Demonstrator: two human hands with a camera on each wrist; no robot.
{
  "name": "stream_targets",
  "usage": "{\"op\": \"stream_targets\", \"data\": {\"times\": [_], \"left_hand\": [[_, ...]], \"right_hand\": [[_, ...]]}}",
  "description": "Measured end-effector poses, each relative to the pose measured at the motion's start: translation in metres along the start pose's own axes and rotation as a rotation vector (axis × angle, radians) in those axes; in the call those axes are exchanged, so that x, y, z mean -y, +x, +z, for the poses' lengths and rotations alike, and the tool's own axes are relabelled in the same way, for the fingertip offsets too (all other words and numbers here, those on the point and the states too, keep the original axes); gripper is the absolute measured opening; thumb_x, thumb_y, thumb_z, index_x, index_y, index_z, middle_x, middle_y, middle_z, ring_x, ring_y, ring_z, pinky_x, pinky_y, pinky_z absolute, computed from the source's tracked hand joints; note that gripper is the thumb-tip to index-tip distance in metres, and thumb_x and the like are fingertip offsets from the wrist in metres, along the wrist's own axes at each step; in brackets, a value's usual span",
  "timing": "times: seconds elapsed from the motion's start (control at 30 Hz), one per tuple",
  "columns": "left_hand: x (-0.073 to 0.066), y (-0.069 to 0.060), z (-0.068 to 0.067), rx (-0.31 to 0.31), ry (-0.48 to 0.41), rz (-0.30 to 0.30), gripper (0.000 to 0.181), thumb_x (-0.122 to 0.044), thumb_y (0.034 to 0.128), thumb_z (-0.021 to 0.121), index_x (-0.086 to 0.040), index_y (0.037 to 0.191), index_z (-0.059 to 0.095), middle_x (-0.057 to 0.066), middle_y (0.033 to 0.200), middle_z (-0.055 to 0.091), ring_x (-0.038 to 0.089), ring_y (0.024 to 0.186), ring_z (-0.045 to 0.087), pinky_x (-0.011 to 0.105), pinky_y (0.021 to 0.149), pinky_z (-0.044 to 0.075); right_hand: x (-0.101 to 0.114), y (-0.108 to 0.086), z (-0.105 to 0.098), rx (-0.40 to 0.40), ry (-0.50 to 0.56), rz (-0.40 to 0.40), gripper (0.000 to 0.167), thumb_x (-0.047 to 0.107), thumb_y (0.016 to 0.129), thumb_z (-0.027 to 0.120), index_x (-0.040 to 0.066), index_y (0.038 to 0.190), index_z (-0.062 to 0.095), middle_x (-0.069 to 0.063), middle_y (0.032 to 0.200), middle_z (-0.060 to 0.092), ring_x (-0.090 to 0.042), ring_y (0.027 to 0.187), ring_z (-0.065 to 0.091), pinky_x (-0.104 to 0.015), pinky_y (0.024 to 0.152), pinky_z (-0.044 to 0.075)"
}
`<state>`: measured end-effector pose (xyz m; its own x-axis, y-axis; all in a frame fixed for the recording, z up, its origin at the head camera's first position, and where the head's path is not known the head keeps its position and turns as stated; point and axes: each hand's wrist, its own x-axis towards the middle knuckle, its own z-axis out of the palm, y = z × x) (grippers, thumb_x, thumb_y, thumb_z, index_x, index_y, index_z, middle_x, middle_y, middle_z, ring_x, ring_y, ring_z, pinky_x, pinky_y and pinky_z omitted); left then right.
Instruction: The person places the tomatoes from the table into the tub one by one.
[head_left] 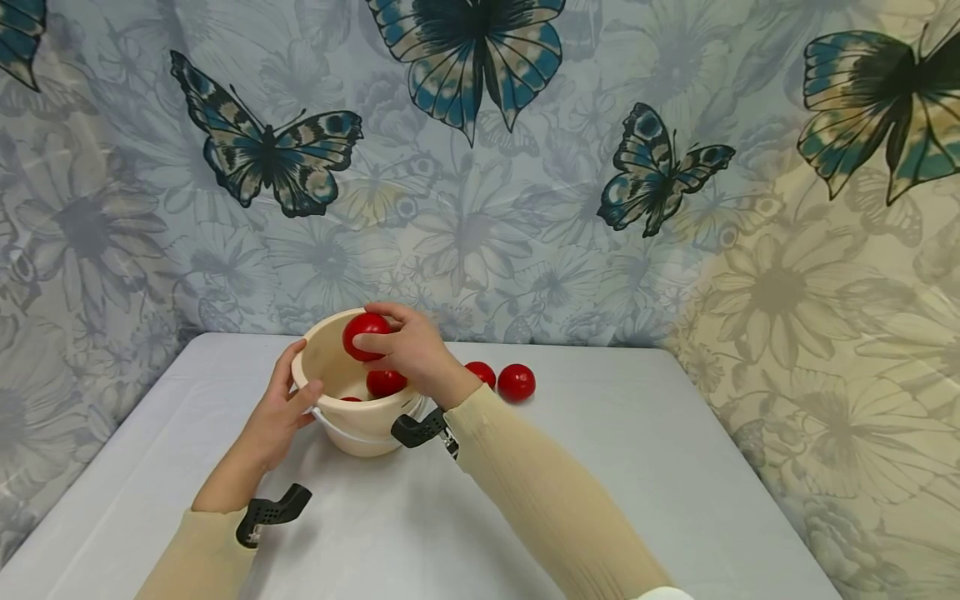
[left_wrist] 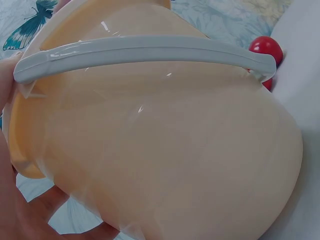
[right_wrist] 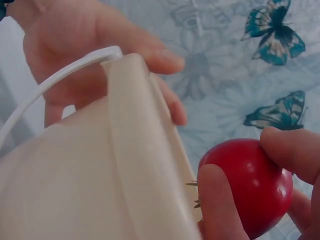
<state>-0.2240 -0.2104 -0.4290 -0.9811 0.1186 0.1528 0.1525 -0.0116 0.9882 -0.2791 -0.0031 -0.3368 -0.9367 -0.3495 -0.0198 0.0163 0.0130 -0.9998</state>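
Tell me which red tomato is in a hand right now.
The tomato gripped by the right hand at the mouth of the bucket; of the others, two tomatoes show inside the bucket and two lie on the table.

Wht tbl [head_left: 637,442] sits in front of blue-gry floral bkdrop [head_left: 517,283], yellowish at rt, w/ teal/blk butterflies [head_left: 267,156].

A cream, white-handled bucket [head_left: 367,418] sits near the surface's [head_left: 675,467] back edge, red tomatoes [head_left: 385,384] inside; a glossy tomato [head_left: 365,322] is held at its mouth.
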Motion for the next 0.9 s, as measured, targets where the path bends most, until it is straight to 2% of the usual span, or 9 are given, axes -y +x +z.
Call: {"op": "stream_targets", "data": {"times": [0.33,0.57,0.9], "left_hand": [[0.0005,0.0008,0.0007,0.001,0.009,0.007,0.074,-0.023,0.105,0.051,-0.026,0.16,0.003,0.011,0.163,0.001,0.046,0.143,0.017,0.069,0.099,0.029],[-0.0013,0.0011,0.0012,-0.006,-0.001,0.001,0.073,-0.017,0.1052,0.049,-0.024,0.16,0.002,0.012,0.164,-0.001,0.048,0.143,0.015,0.071,0.099,0.027],[-0.001,0.0006,0.0013,-0.01,0.011,-0.009,0.073,-0.019,0.1052,0.049,-0.025,0.16,0.002,0.012,0.164,-0.002,0.047,0.144,0.014,0.07,0.1,0.028]], "right_hand": [[-0.0015,-0.0014,-0.0001,0.002,0.01,-0.008,0.057,0.006,0.088,0.076,0.013,0.141,0.057,0.0,0.119,0.062,-0.023,0.101,0.064,-0.041,0.074,0.057],[-0.0024,-0.0023,-0.0046,0.032,0.086,-0.038,0.052,0.004,0.09,0.073,0.012,0.139,0.058,-0.02,0.145,0.045,-0.025,0.108,0.063,-0.04,0.077,0.056],[-0.0057,-0.0005,-0.0056,0.029,0.117,-0.046,0.05,0.002,0.089,0.073,0.012,0.136,0.061,-0.021,0.145,0.045,-0.026,0.105,0.065,-0.041,0.076,0.057]]}}
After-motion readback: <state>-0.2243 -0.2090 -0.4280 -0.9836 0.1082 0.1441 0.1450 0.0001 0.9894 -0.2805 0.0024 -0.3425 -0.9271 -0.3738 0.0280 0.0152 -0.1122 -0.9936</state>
